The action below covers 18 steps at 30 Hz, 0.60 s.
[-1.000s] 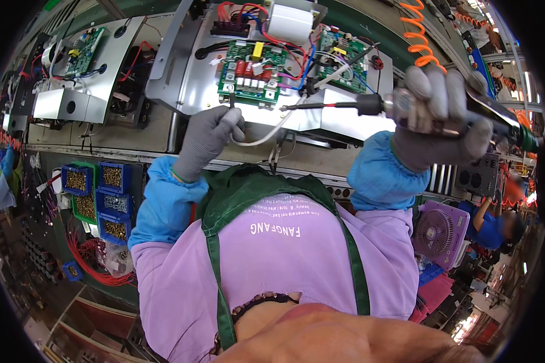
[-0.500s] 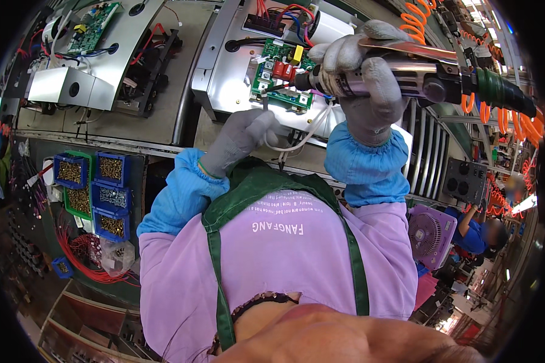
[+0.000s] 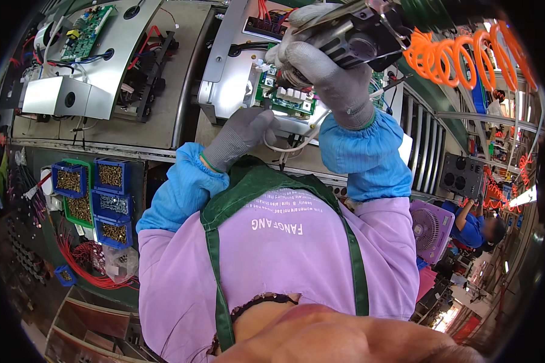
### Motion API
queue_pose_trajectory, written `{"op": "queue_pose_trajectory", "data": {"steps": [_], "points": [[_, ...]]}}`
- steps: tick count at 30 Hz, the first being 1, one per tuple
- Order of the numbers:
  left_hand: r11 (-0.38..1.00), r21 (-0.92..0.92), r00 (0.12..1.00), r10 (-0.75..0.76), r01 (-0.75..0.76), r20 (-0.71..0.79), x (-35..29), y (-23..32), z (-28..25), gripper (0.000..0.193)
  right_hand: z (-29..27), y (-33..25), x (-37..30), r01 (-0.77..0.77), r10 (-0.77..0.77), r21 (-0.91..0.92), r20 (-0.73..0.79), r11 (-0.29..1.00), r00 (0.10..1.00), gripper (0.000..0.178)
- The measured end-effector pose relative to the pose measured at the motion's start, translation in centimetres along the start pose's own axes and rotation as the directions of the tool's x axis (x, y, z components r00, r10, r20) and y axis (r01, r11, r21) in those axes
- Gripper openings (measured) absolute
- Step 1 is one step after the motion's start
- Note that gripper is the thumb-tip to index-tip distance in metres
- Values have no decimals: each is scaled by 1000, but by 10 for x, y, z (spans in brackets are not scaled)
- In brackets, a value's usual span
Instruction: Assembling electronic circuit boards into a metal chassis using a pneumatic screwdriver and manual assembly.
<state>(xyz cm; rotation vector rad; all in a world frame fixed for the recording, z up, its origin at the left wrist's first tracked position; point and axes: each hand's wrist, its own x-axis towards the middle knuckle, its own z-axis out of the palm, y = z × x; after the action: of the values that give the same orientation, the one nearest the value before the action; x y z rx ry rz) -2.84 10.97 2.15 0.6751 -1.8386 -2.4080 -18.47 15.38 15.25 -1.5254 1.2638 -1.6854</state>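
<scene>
My right hand [image 3: 330,75], in a grey glove, is wrapped around a black-and-silver power screwdriver [image 3: 354,39]. The tool is tilted, its front end down over a green circuit board [image 3: 297,107]; my glove and the tool cover much of that board, and the bit's tip is hard to make out. The board is mounted in an open metal housing [image 3: 219,88] in front of me. At the board's near left edge, my gloved left hand [image 3: 239,136] is closed in a pinch on a white cable [image 3: 293,147], which loops off to the right.
A second metal unit [image 3: 57,94] with a board and wires stands at left. Blue bins [image 3: 112,175] of screws sit nearer, beside red wires [image 3: 94,275]. An orange coiled hose [image 3: 460,57] hangs at upper right, a purple fan [image 3: 430,224] below, near another person [image 3: 472,227].
The screwdriver has swung from lying nearly level to a steeper tilt, and my right hand has moved up and left with it. My left hand stays almost in place.
</scene>
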Motion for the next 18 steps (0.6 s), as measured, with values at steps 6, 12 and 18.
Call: {"op": "queue_pose_trajectory", "data": {"steps": [6,12,18], "points": [[999,43,1000,-19,19,4,0,1,2,37,-7,16,4,58,-75,190,81,980,994,29],[991,136,1000,13,-11,-12,-5,3,0,35,-2,4,1,-83,84,158,1,984,996,20],[468,832,797,601,-298,-52,-23,10,-6,28,-1,7,2,-56,56,148,5,987,998,19]]}}
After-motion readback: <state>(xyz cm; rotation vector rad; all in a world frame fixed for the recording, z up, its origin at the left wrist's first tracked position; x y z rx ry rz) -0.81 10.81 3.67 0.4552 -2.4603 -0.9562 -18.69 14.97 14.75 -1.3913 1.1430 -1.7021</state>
